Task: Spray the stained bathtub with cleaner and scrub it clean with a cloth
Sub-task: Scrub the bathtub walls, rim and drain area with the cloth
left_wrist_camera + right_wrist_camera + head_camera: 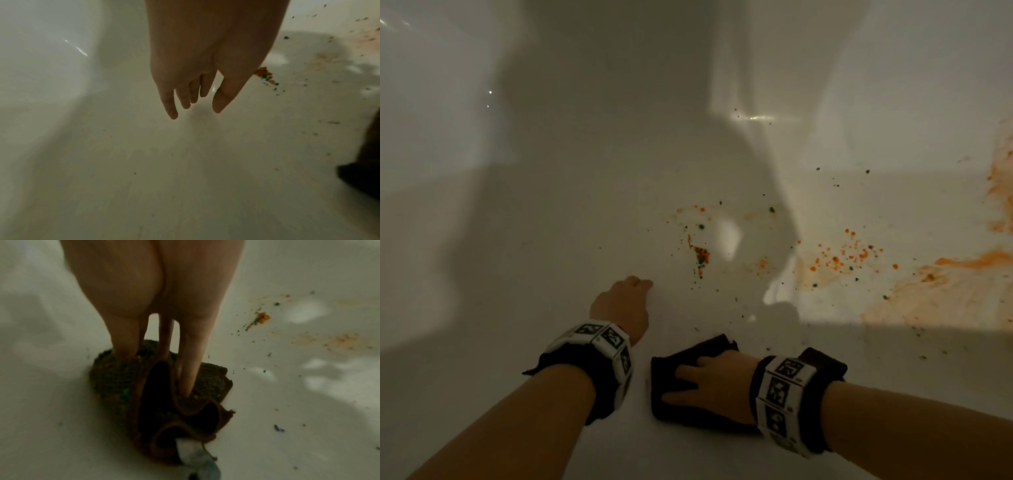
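Pressing flat, my right hand (717,383) has its fingers (193,363) spread straight on a dark cloth (681,407), pinning it to the near floor of the bathtub (551,240). Right wrist view shows the cloth bunched into folds under those fingers, with a pale tag or scrap at its near end, too blurred to identify. My left hand (621,305) holds nothing; the fingers (170,104) hang relaxed and nearly straight, tips at or just above the tub floor, contact unclear. It sits left of the cloth and apart from it. Orange stains (941,291) smear the floor and wall on the right, and a small orange-green clump (701,257) lies just beyond the left hand. Green specks (772,209) scatter between them. Tub is white, dimly lit.
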### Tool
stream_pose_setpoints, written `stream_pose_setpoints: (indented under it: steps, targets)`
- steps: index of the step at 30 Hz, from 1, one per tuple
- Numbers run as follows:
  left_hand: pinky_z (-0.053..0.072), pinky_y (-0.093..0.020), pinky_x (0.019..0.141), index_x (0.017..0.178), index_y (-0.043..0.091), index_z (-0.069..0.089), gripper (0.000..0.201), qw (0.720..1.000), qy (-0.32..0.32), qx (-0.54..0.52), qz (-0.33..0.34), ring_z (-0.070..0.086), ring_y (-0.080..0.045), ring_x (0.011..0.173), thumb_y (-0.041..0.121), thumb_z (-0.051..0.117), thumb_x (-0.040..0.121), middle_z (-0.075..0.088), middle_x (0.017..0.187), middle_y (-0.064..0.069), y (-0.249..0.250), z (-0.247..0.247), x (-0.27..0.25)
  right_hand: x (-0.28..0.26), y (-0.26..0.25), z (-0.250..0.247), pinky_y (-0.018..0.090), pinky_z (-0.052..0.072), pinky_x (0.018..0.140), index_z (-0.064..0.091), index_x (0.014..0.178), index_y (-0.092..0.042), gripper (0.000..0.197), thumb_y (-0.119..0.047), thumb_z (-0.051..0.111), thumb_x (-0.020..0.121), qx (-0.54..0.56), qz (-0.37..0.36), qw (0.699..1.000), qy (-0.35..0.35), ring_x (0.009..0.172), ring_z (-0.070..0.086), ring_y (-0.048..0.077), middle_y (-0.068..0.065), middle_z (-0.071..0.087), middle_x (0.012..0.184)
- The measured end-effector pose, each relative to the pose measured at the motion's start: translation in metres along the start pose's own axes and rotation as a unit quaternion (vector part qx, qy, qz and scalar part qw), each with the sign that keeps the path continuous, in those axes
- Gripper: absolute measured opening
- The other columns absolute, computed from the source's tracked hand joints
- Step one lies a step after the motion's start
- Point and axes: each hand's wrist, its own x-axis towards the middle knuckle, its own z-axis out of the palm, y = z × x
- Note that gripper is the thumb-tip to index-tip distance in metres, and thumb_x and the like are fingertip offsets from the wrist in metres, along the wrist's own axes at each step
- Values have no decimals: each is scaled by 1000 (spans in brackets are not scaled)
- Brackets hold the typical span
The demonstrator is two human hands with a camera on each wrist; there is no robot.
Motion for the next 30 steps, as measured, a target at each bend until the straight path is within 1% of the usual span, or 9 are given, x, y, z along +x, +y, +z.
stream_pose_setpoints:
  steps: [3,7,11,14,18,22,24,26,30]
  targets:
    - [18,-34,117,151,19,-1,67,999,-13,-6,-33,10,-17,146,8,35,96,-4,159,1,-17,-11,9,0,8,3,49,39,102,9,148,-35,67,-22,49,96,12,-19,998,-66,132,27,37,5,8,155]
    - [17,-35,118,150,18,-12,71,997,-60,27,-30,-1,-14,147,9,34,96,-18,157,2,-30,-11,19,11,5,4,51,41,99,4,148,-37,72,-19,50,95,3,-12,998,-62,135,22,40,6,-1,156]
    - [17,-38,118,149,16,-13,72,996,-76,27,-34,-6,-15,146,7,33,95,-23,155,0,-29,-5,25,27,1,5,46,45,87,12,148,-30,64,-20,48,96,-24,29,999,-8,128,27,45,12,0,154]
    - [13,-41,119,149,18,-15,74,995,-81,27,-46,-9,-16,146,3,32,93,-26,154,0,-27,-2,26,35,14,-4,48,43,87,22,142,-27,54,-19,47,95,7,91,993,75,124,30,45,14,4,151]
    - [14,-39,119,150,20,-10,73,994,-81,59,-47,-1,-14,147,4,32,93,-20,156,2,-27,-10,26,25,57,-34,47,45,89,22,143,-28,58,-9,45,93,73,252,944,201,123,33,46,16,6,150]
    - [21,-32,116,152,20,-2,70,997,-4,42,-66,22,-15,143,8,35,94,-9,158,5,-37,-22,32,9,78,-50,41,45,91,19,143,-28,70,-8,56,87,161,363,888,231,125,34,40,14,6,151]
    - [24,-35,115,151,18,-6,71,996,-13,1,-89,23,-19,142,7,35,94,-14,158,4,-43,-24,37,12,59,-53,40,45,94,24,142,-24,66,-13,59,87,147,338,890,268,123,38,36,13,11,150]
    - [25,-39,115,151,17,-8,72,995,-36,-22,-90,19,-21,143,1,33,93,-18,157,3,-50,-24,39,24,18,-47,44,42,98,31,139,-21,57,-16,57,89,148,225,923,274,122,38,35,12,21,146]
    - [30,-40,112,150,20,-13,77,996,-64,-6,-67,28,-21,140,-3,32,92,-23,155,5,-61,-28,36,59,-54,-33,50,40,90,34,139,-12,45,-27,44,97,181,20,976,118,115,42,40,19,37,136]
